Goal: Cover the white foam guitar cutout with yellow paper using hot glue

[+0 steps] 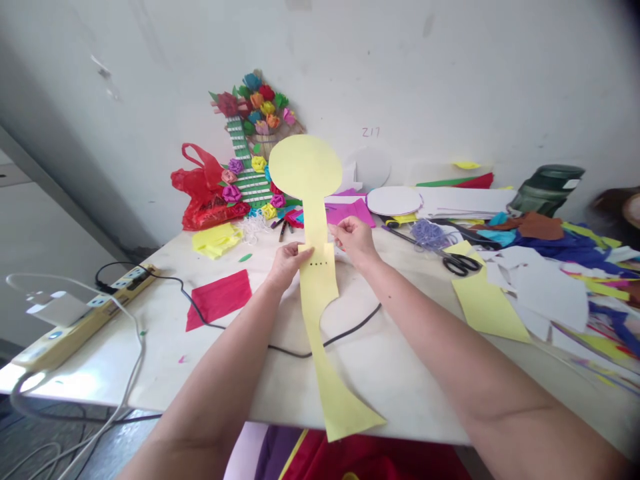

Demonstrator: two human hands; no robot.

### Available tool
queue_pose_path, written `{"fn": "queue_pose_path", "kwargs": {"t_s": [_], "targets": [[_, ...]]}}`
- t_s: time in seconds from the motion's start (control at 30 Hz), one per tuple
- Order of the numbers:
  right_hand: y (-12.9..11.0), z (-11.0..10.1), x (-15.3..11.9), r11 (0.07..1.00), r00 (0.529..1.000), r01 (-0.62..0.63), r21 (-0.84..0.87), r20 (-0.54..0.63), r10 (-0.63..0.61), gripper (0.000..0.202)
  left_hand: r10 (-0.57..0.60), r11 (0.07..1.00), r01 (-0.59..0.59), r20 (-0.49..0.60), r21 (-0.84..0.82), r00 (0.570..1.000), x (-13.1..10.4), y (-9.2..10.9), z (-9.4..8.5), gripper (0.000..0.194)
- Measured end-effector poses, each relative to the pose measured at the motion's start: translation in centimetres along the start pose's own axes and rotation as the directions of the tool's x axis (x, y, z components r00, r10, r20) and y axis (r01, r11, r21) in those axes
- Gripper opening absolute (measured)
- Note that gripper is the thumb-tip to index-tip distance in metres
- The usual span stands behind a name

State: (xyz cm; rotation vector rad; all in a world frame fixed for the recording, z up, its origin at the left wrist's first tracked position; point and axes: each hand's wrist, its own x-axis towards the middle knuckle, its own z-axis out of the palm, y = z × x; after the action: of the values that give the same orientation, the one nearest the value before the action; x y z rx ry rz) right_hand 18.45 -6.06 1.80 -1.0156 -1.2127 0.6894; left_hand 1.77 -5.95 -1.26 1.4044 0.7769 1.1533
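Note:
A yellow paper cutout (320, 280) stands up in front of me, with a round head, a narrow neck and a long curved tail reaching the table's front edge. A short row of dark dots crosses it just below the neck. My left hand (289, 265) pinches its left edge by the notch under the neck. At the neck's right side is my right hand (354, 239), its thumb and fingers pressed together close to the paper's edge. Whatever lies between those fingertips is too small to make out.
Black-handled scissors (461, 265), purple yarn (429, 233) and paper scraps (550, 287) lie right. Left are a red sheet (220, 300), black cable (295, 353) and power strip (85, 320). Paper flowers (260, 107) and a red bag (203, 190) stand against the wall.

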Motion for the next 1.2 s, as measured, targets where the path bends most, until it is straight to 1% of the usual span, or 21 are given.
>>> {"fn": "queue_pose_path", "kwargs": {"t_s": [0.13, 0.2, 0.3, 0.33, 0.4, 0.5, 0.57, 0.63, 0.77, 0.9, 1.1, 1.2], "targets": [[0.2, -0.1, 0.1, 0.992, 0.992, -0.122, 0.042, -0.019, 0.123, 0.028, 0.011, 1.0, -0.011, 0.014, -0.029, 1.0, -0.1, 0.0, -0.2, 0.041], [0.1, -0.3, 0.0, 0.991, 0.99, -0.137, -0.004, -0.025, 0.137, 0.032, 0.012, 0.999, -0.011, 0.03, -0.045, 0.999, -0.1, 0.0, -0.3, 0.041], [-0.2, -0.7, -0.1, 0.985, 0.993, -0.121, -0.125, -0.019, 0.12, 0.042, 0.013, 0.998, -0.01, 0.049, -0.058, 0.999, -0.1, 0.0, -0.3, 0.04], [-0.2, -0.7, -0.2, 0.98, 0.992, -0.124, -0.153, 0.004, 0.126, 0.043, 0.015, 0.998, -0.012, 0.055, -0.063, 0.998, -0.1, 0.0, -0.3, 0.039], [-0.4, -0.7, -0.3, 0.976, 0.982, -0.152, -0.157, 0.09, 0.167, 0.041, 0.022, 0.997, -0.016, 0.07, -0.08, 0.997, -0.1, 0.0, -0.3, 0.037], [-0.5, -0.4, -0.6, 0.967, 0.937, -0.246, -0.069, 0.239, 0.255, 0.033, 0.027, 0.994, -0.016, 0.099, -0.105, 0.995, -0.1, -0.1, -0.2, 0.034], [-0.5, -0.2, -0.8, 0.95, 0.914, -0.311, -0.011, 0.269, 0.302, 0.028, 0.021, 0.994, -0.009, 0.105, -0.11, 0.994, -0.1, -0.1, -0.2, 0.033], [-0.3, 0.1, -0.9, 0.94, 0.91, -0.341, 0.013, 0.258, 0.326, 0.022, 0.01, 0.994, 0.001, 0.099, -0.107, 0.995, -0.1, -0.1, -0.2, 0.033], [0.1, 0.3, -1.0, 0.946, 0.922, -0.325, 0.017, 0.231, 0.312, 0.017, 0.004, 0.996, 0.003, 0.073, -0.093, 0.997, -0.2, 0.1, -0.1, 0.034], [0.1, 0.5, -1.1, 0.951, 0.929, -0.31, 0.0, 0.213, 0.303, 0.016, 0.011, 0.999, -0.01, 0.03, -0.036, 0.999, -0.2, 0.4, 0.0, 0.033], [0.2, 0.6, -1.3, 0.954, 0.932, -0.298, -0.041, 0.203, 0.3, 0.013, 0.043, 0.996, -0.036, -0.093, 0.08, 0.995, 0.1, 0.3, -0.2, 0.032], [0.3, 0.6, -1.2, 0.954, 0.931, -0.293, -0.055, 0.208, 0.298, 0.012, 0.066, 0.989, -0.052, -0.095, 0.138, 0.993, 0.3, 0.1, -0.5, 0.033]]}}
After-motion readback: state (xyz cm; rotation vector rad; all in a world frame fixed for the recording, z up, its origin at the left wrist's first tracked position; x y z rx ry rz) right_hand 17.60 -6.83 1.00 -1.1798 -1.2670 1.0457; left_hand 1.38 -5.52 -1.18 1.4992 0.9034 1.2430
